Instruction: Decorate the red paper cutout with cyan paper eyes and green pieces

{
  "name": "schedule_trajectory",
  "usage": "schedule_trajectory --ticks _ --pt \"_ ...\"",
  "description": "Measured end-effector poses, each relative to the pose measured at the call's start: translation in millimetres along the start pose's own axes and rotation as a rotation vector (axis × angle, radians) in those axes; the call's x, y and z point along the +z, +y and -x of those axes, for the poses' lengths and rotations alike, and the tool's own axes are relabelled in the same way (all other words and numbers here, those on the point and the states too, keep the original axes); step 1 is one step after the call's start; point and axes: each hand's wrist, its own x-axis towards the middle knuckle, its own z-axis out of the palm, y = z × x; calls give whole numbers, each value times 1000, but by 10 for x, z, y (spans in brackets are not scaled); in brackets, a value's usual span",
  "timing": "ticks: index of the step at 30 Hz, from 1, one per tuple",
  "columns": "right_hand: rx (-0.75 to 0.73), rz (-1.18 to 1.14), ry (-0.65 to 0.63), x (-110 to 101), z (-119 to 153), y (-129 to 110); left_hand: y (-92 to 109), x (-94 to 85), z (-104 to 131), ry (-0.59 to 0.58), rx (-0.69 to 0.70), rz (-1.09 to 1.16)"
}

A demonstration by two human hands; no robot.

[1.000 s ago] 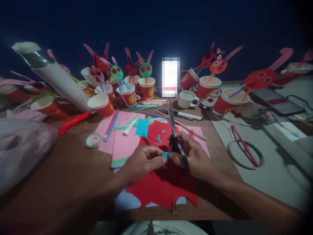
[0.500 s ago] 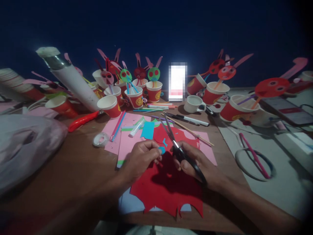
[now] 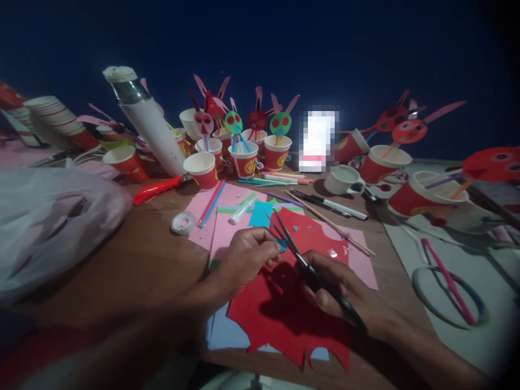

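A small blue paper piece (image 3: 281, 245) is pinched between the thumb and fingers of my left hand (image 3: 254, 252). Black-handled scissors (image 3: 298, 254) sit in my right hand (image 3: 339, 287), their blades slightly apart and pointing up and left, close beside the blue piece. Below both hands lies a red sheet (image 3: 284, 319) with cut, curved edges, over pink sheets (image 3: 363, 260) and white ones. A larger blue paper piece (image 3: 261, 214) rests just beyond my left hand, next to a clear glue tube (image 3: 242, 210).
Red paper cups (image 3: 202, 170) with paper animal faces stand along the back, near a leaning white bottle (image 3: 152, 127) and a white mug (image 3: 344, 180). A plastic bag (image 3: 60, 227) and a tape roll (image 3: 182, 222) are left; a stick (image 3: 329, 222) and pens lie right.
The view has turned left, so the table's things appear farther right. The scissor blades now sit nearer the small blue piece, which has tilted in my left fingers.
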Motion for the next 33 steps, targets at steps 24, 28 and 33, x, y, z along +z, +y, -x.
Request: schedule_trajectory --ticks 24,28,33 --pt "-13 75 -20 -8 14 47 32 -12 3 -25 -18 12" --pt "14 73 -22 -7 13 46 25 -22 -6 -30 -14 4" --pt "24 61 -26 -6 4 19 16 -22 -12 -37 -7 -3"
